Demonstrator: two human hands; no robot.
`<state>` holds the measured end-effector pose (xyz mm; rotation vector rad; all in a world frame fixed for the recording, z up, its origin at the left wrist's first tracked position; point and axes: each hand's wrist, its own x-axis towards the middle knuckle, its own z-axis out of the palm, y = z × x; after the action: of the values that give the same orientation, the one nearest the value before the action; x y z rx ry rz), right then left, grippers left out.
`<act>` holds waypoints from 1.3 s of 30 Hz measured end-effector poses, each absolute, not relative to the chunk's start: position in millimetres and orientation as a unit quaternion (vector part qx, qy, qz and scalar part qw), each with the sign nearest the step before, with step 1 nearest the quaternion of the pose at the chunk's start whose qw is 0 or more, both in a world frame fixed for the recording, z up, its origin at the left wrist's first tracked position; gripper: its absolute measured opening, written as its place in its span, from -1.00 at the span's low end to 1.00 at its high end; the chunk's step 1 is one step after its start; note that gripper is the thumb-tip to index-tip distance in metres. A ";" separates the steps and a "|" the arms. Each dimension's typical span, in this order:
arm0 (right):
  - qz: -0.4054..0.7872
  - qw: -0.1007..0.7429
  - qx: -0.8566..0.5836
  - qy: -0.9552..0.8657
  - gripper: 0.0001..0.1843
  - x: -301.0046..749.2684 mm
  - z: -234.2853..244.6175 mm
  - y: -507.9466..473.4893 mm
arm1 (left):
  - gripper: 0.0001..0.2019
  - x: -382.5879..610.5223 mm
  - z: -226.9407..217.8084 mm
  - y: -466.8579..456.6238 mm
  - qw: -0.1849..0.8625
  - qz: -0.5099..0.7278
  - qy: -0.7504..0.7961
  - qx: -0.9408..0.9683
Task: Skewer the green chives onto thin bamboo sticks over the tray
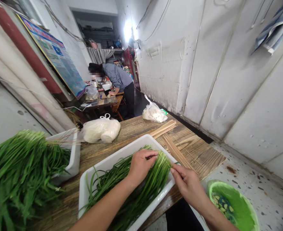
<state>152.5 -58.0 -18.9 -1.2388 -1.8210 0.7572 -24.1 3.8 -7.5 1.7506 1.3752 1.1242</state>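
A white tray of long green garlic chives lies in front of me, their pale stem ends bunched at the upper right. My left hand is at the stems, thumb and fingers closed on some of them. At the right edge of the bunch, my right hand is closed in a pinch; what it holds is too small to make out. Just beyond the tray, thin wooden skewers lie loose on the table, with another bundle of skewers crossing above them.
More chives fill a second white tray on the left. Two tied plastic bags stand on the wooden table. A green bucket is at lower right. Farther back, a person bends over another table.
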 end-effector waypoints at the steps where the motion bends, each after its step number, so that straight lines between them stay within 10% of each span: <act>1: 0.300 0.400 -0.485 -0.717 -0.67 153.2 -20.0 -57.7 | -0.84 -26.2 -4.6 4.3 0.321 0.417 0.515 0.677; 20: 0.266 0.425 -0.491 -0.713 -0.67 172.3 -42.4 -65.6 | -0.87 -61.7 -17.6 29.8 0.259 0.238 0.596 0.722; 39: 0.236 0.427 -0.487 -0.725 -0.68 175.4 -44.4 -67.7 | -0.73 -36.0 -42.3 27.7 -0.059 0.069 0.529 0.844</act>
<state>175.4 -67.7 -44.4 -1.2156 -1.8105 0.5896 -36.0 27.7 -42.3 2.7545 1.7268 0.2248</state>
